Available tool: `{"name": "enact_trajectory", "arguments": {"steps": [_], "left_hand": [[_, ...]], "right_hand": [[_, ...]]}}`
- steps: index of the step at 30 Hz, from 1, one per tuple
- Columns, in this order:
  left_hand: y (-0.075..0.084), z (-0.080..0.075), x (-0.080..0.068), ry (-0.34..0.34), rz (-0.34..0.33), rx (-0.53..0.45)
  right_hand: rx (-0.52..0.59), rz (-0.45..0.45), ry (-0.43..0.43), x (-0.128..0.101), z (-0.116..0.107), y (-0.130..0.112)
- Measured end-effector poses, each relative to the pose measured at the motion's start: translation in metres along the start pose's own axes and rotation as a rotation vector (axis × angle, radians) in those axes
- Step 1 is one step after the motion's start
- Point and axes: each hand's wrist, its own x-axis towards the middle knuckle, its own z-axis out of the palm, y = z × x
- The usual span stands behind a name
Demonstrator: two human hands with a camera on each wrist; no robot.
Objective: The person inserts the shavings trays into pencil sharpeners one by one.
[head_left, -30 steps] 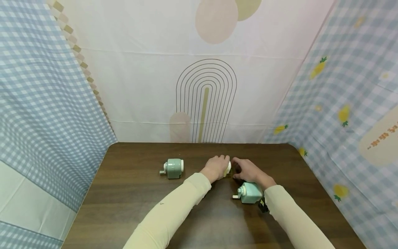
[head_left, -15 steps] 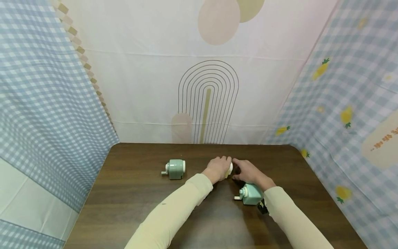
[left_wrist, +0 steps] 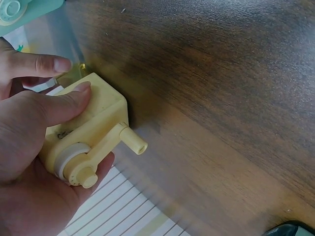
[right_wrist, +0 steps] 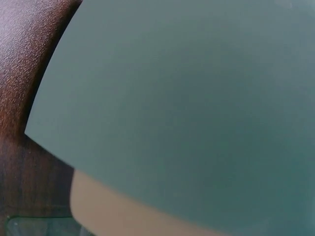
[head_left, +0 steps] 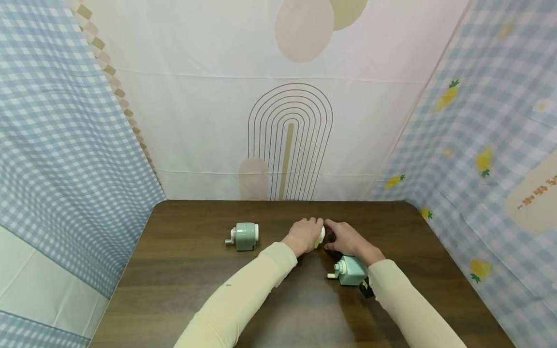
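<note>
A yellow crank pencil sharpener (left_wrist: 93,103) lies in my left hand (head_left: 303,236); the thumb presses its flat side and fingers curl beneath. Its crank faces the camera in the left wrist view. My right hand (head_left: 346,238) is at the sharpener's other end, with thumb and finger bent around a see-through yellowish shavings drawer (left_wrist: 75,73), partly hidden by the fingers. Under my right wrist stands a light green pencil sharpener (head_left: 352,270), whose side fills most of the right wrist view. A darker green pencil sharpener (head_left: 246,236) stands to the left of both hands.
The brown wooden table (head_left: 191,285) reaches back to a white printed cloth (head_left: 200,125). Checked blue cloths hang at both sides. A black wrist-worn device (head_left: 367,288) shows by the right sleeve.
The head view shifts slightly. My left hand keeps its grip on the yellow pencil sharpener; the yellowish drawer between the hands shows less than one second ago.
</note>
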Motion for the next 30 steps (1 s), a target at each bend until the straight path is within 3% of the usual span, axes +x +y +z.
{"name": "enact_trajectory", "arguments": {"steps": [30], "left_hand": [[0.0006, -0.0003, 0.0021, -0.009, -0.003, -0.023]], "right_hand": [[-0.041, 0.016, 0.010, 0.0044, 0.0028, -0.0020]]}}
